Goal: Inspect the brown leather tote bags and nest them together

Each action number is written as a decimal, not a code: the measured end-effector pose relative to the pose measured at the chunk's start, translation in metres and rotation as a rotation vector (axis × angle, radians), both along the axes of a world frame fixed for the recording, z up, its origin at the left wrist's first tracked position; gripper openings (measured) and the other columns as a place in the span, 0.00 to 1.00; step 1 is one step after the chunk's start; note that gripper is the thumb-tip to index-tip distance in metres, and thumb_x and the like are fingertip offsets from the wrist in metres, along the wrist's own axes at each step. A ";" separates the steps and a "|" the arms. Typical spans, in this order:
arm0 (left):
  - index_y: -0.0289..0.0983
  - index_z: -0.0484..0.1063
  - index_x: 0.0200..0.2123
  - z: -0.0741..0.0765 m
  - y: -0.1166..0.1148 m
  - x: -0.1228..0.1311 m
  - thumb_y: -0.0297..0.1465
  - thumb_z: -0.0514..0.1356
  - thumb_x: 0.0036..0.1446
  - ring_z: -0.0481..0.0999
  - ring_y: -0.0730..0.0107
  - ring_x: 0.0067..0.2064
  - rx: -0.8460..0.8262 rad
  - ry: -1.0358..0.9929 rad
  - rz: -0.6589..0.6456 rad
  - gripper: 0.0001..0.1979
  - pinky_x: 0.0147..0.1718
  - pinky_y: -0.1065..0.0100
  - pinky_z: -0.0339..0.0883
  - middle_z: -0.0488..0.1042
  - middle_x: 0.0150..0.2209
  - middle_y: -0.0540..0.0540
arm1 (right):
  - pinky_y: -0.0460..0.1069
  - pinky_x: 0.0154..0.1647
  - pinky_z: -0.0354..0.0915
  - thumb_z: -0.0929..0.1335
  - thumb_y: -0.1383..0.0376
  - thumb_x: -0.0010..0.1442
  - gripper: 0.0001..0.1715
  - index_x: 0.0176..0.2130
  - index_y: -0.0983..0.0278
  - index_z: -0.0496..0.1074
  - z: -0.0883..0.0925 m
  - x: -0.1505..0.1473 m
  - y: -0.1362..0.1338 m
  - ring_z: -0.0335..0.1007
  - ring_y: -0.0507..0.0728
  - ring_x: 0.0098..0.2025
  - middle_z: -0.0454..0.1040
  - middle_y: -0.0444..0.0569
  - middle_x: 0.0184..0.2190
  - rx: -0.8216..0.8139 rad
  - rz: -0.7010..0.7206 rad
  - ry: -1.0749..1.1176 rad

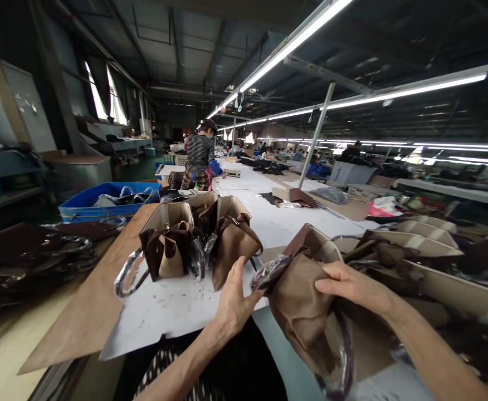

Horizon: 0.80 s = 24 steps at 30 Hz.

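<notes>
A brown handbag [300, 301] leans in front of me with its tan lining fabric bulging out. Its handle [346, 356] is wrapped in clear plastic and hangs at the lower side. My right hand [346, 281] pinches the fabric near the bag's upper edge between thumb and fingers. Fingers stretched and thumb apart, my left hand [235, 303] is just left of this bag. Its thumb tip is by a plastic-wrapped part [271, 270]; whether they touch I cannot tell. Beyond the left hand, several similar bags [171, 259] stand together on white sheeting [156, 317].
More brown and beige bag pieces [419, 267] are piled on the right. A blue tub [102, 203] with bag parts stands at the left, near dark bags [30, 253]. A person in a striped top [200, 153] is farther along the table. A metal post [317, 133] rises from it.
</notes>
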State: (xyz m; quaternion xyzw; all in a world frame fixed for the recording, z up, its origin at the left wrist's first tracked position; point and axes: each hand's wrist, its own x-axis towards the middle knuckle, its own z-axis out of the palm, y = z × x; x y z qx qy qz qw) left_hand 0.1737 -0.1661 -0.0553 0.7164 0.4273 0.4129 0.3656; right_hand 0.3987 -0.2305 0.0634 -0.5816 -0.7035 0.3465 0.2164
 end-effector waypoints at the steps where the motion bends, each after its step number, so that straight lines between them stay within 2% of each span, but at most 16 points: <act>1: 0.36 0.51 0.56 0.003 0.002 0.004 0.29 0.58 0.44 0.65 0.63 0.51 -0.024 0.016 -0.033 0.34 0.50 0.64 0.57 0.66 0.50 0.43 | 0.48 0.31 0.62 0.64 0.53 0.51 0.21 0.24 0.69 0.70 -0.005 -0.003 -0.003 0.64 0.54 0.28 0.69 0.45 0.22 0.007 0.025 -0.039; 3: 0.39 0.54 0.54 0.008 0.002 0.012 0.29 0.57 0.44 0.71 0.67 0.39 -0.071 0.060 -0.122 0.31 0.41 0.68 0.63 0.73 0.39 0.48 | 0.47 0.32 0.61 0.64 0.55 0.52 0.19 0.22 0.68 0.68 -0.014 -0.007 -0.009 0.63 0.53 0.29 0.68 0.45 0.24 0.037 0.059 -0.133; 5: 0.40 0.56 0.53 0.014 0.000 0.021 0.28 0.57 0.44 0.71 0.71 0.31 -0.083 0.092 -0.183 0.29 0.33 0.71 0.63 0.73 0.32 0.51 | 0.47 0.33 0.61 0.63 0.57 0.53 0.17 0.21 0.66 0.67 -0.021 -0.012 -0.016 0.63 0.53 0.29 0.67 0.45 0.25 0.102 0.043 -0.239; 8: 0.39 0.58 0.51 0.024 -0.003 0.033 0.27 0.56 0.44 0.70 0.72 0.29 -0.072 0.122 -0.181 0.28 0.29 0.73 0.62 0.73 0.31 0.51 | 0.51 0.42 0.61 0.62 0.62 0.56 0.16 0.20 0.65 0.64 -0.028 -0.025 -0.030 0.64 0.54 0.33 0.67 0.45 0.24 0.244 0.020 -0.440; 10: 0.38 0.59 0.50 0.029 -0.002 0.038 0.26 0.55 0.44 0.70 0.72 0.28 -0.079 0.168 -0.178 0.26 0.28 0.73 0.62 0.73 0.31 0.50 | 0.54 0.51 0.57 0.61 0.65 0.56 0.15 0.20 0.64 0.65 -0.036 -0.035 -0.040 0.66 0.55 0.37 0.69 0.45 0.25 0.368 0.025 -0.547; 13: 0.38 0.63 0.45 0.033 0.002 0.043 0.25 0.53 0.42 0.72 0.69 0.31 -0.060 0.289 -0.241 0.22 0.28 0.72 0.62 0.73 0.31 0.49 | 0.57 0.57 0.51 0.63 0.64 0.55 0.08 0.30 0.62 0.71 -0.055 -0.047 -0.055 0.67 0.58 0.43 0.74 0.48 0.34 0.582 -0.059 -0.649; 14: 0.38 0.64 0.43 0.033 0.003 0.045 0.25 0.53 0.42 0.72 0.67 0.33 -0.042 0.330 -0.264 0.20 0.29 0.72 0.62 0.73 0.32 0.48 | 0.57 0.56 0.53 0.64 0.62 0.54 0.10 0.37 0.62 0.71 -0.064 -0.048 -0.061 0.67 0.60 0.44 0.74 0.50 0.38 0.655 -0.113 -0.672; 15: 0.38 0.65 0.41 0.033 0.005 0.047 0.25 0.52 0.43 0.72 0.66 0.35 -0.023 0.366 -0.282 0.18 0.30 0.72 0.62 0.73 0.33 0.47 | 0.58 0.54 0.57 0.65 0.60 0.52 0.17 0.43 0.63 0.68 -0.073 -0.047 -0.067 0.66 0.62 0.46 0.73 0.52 0.42 0.718 -0.166 -0.688; 18: 0.38 0.67 0.39 0.028 0.009 0.054 0.26 0.51 0.45 0.73 0.64 0.39 0.025 0.464 -0.285 0.15 0.34 0.70 0.62 0.74 0.36 0.45 | 0.56 0.44 0.66 0.67 0.56 0.49 0.37 0.56 0.63 0.55 -0.109 -0.037 -0.085 0.66 0.65 0.47 0.69 0.55 0.48 0.812 -0.312 -0.663; 21: 0.39 0.67 0.38 0.024 0.013 0.059 0.30 0.51 0.48 0.74 0.61 0.38 0.093 0.576 -0.222 0.13 0.33 0.68 0.62 0.75 0.35 0.44 | 0.52 0.34 0.70 0.66 0.57 0.50 0.42 0.60 0.59 0.46 -0.150 -0.035 -0.100 0.71 0.63 0.42 0.71 0.52 0.46 0.704 -0.420 -0.587; 22: 0.39 0.68 0.38 0.024 0.014 0.061 0.31 0.50 0.49 0.74 0.60 0.38 0.125 0.605 -0.200 0.12 0.33 0.67 0.62 0.75 0.34 0.43 | 0.51 0.30 0.70 0.66 0.56 0.50 0.42 0.60 0.58 0.47 -0.163 -0.039 -0.101 0.73 0.62 0.37 0.74 0.51 0.42 0.641 -0.455 -0.562; 24: 0.39 0.68 0.36 0.026 0.012 0.066 0.34 0.50 0.51 0.74 0.58 0.37 0.181 0.647 -0.181 0.11 0.32 0.65 0.62 0.75 0.33 0.43 | 0.51 0.27 0.69 0.67 0.55 0.48 0.39 0.57 0.57 0.54 -0.181 -0.053 -0.095 0.74 0.62 0.32 0.76 0.50 0.36 0.513 -0.503 -0.537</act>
